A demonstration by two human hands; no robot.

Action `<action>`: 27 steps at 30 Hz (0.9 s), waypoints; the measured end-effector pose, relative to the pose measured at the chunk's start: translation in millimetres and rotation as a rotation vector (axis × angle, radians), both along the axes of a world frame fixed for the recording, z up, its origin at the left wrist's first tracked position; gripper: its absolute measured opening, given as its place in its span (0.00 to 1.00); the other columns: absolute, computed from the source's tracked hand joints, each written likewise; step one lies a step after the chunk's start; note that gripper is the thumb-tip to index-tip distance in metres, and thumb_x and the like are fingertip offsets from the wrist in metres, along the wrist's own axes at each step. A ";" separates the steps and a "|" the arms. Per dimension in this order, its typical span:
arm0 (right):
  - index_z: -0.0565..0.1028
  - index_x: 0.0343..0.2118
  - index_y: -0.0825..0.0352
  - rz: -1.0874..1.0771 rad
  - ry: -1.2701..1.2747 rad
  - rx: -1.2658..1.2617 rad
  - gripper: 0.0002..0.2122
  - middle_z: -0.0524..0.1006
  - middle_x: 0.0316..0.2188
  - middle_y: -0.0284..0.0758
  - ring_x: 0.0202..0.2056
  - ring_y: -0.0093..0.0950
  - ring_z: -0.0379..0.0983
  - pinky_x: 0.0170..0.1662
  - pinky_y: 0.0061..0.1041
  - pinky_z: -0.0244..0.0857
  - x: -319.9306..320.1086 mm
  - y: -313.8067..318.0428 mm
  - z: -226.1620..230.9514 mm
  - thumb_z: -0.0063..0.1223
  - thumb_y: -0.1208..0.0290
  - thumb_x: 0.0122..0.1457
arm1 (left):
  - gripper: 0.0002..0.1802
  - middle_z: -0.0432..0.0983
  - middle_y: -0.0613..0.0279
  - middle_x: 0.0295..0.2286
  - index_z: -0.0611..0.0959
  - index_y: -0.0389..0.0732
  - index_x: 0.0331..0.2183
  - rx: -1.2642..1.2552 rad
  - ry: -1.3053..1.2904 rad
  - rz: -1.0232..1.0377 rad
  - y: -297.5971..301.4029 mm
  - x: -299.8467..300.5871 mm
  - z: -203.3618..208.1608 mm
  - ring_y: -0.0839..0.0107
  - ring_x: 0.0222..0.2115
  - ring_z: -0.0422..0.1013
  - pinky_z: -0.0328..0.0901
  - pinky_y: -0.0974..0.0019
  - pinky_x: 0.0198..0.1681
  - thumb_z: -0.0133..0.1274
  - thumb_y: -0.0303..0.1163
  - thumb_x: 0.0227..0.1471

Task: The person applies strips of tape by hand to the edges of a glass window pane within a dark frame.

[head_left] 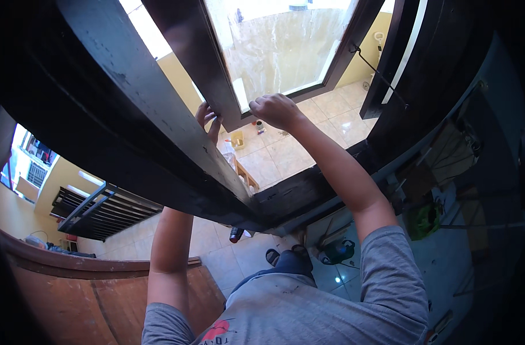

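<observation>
A dark-framed window sash [207, 43] with a glass pane [279, 49] stands swung outward in front of me. My left arm reaches round the outside of a dark post [141, 86]. Past that post, my left hand [207, 117] has its fingers on the sash's left edge near the bottom corner, and the post hides part of the hand. My right hand [277, 111] reaches through the window opening, its fingers curled at the lower left corner of the pane. Whatever those fingers may hold cannot be made out.
A thin metal window hook [380, 77] runs from the sash to the right side of the frame. Beyond the dark sill [314, 184] are a yellow container [237, 139] and a wooden stool [246, 174] on tiles. A black slatted gate [110, 210] lies left; a wooden door panel [141, 296] is below.
</observation>
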State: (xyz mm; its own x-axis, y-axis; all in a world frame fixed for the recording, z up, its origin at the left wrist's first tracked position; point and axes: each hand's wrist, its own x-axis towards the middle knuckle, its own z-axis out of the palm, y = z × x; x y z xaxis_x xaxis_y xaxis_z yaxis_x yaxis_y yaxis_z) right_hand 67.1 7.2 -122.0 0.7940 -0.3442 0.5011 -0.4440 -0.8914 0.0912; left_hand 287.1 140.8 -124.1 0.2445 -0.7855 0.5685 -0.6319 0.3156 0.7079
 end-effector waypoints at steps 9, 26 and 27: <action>0.76 0.26 0.63 0.061 -0.119 -0.121 0.13 0.81 0.23 0.36 0.28 0.39 0.83 0.33 0.39 0.78 0.1 -14.5 -16.0 0.58 0.62 0.66 | 0.26 0.81 0.44 0.52 0.74 0.37 0.62 0.062 0.020 0.004 3.1 -13.3 11.7 0.52 0.55 0.78 0.73 0.54 0.58 0.57 0.26 0.64; 0.73 0.29 0.63 0.116 -0.061 -0.210 0.04 0.79 0.23 0.35 0.29 0.36 0.84 0.34 0.36 0.79 -0.5 -10.8 -8.4 0.55 0.74 0.59 | 0.22 0.83 0.44 0.49 0.76 0.32 0.58 0.051 -0.097 -0.048 9.0 -10.2 26.4 0.52 0.52 0.81 0.75 0.55 0.56 0.56 0.23 0.64; 0.73 0.28 0.63 0.104 -0.056 -0.207 0.04 0.79 0.23 0.35 0.29 0.36 0.84 0.34 0.36 0.79 -0.8 -12.5 -9.6 0.55 0.74 0.59 | 0.22 0.83 0.44 0.49 0.75 0.32 0.58 0.037 -0.091 -0.047 7.3 -10.9 25.1 0.52 0.52 0.81 0.75 0.55 0.55 0.56 0.22 0.64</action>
